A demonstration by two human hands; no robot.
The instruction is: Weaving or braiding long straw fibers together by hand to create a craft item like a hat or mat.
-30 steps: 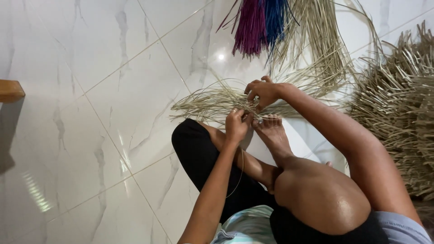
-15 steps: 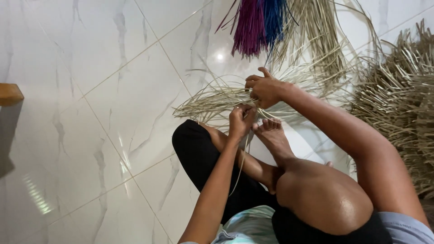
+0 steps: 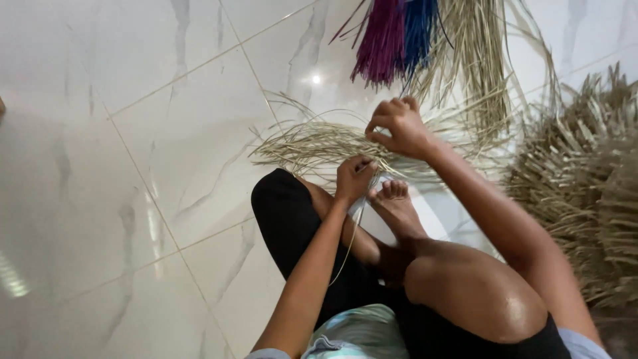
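I sit on a white marble floor with my legs folded and a bare foot (image 3: 396,203) out in front. My left hand (image 3: 353,178) is closed on pale straw strands just in front of that foot, and one thin strand trails down past my wrist. My right hand (image 3: 397,127) is raised a little farther out, pinching strands from the loose straw bundle (image 3: 300,144) that fans across the floor to the left.
A purple fibre bunch (image 3: 381,41) and a blue fibre bunch (image 3: 419,30) lie at the top, next to long pale straw lengths (image 3: 480,56). A woven straw piece (image 3: 583,189) with ragged ends fills the right side. White floor tiles (image 3: 133,166) spread to the left.
My right hand has lifted and moved away from the foot, drawing strands up. The left hand stays gripping near the foot. The view has shifted slightly.
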